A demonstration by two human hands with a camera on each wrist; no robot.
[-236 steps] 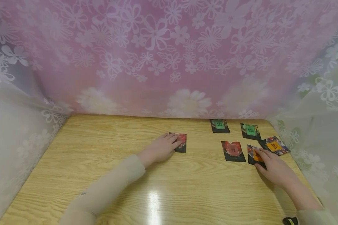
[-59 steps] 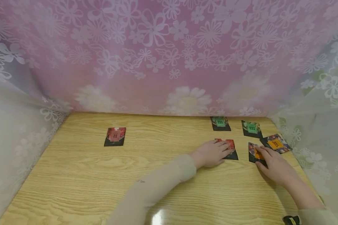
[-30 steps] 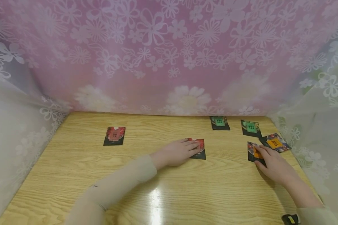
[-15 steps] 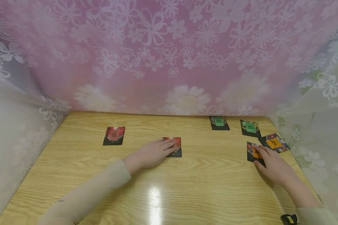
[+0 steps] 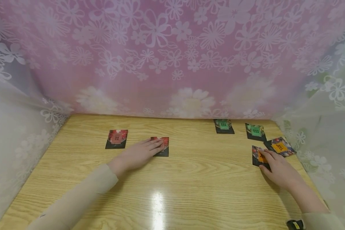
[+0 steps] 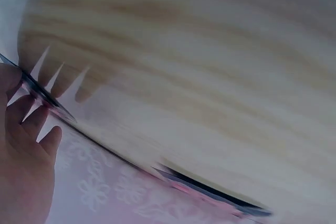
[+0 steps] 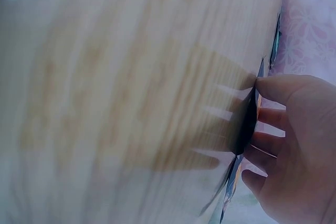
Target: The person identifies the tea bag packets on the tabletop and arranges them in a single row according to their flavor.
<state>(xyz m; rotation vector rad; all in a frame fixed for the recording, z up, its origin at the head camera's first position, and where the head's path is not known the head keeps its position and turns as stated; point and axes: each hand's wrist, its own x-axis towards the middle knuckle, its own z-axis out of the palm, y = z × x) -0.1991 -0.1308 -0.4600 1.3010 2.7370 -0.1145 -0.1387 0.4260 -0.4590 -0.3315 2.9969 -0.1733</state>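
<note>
We're seeing left hand (image 5: 135, 156), straight-fingered, resting on red packet (image 5: 165, 148) right of leftmost packet (image 5: 116, 139); right hand (image 5: 280, 171), relaxed, touching orange packet (image 5: 257, 156) farther right. We're guessing light, slick, pliable; favouring edge pinches.

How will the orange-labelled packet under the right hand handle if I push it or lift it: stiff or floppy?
The orange-labelled packet probably flexes, since its side looks bowed in the right wrist view. It seems thin there, so likely light. Lying broad side down on the table, it should slide rather than roll or tip.
</note>
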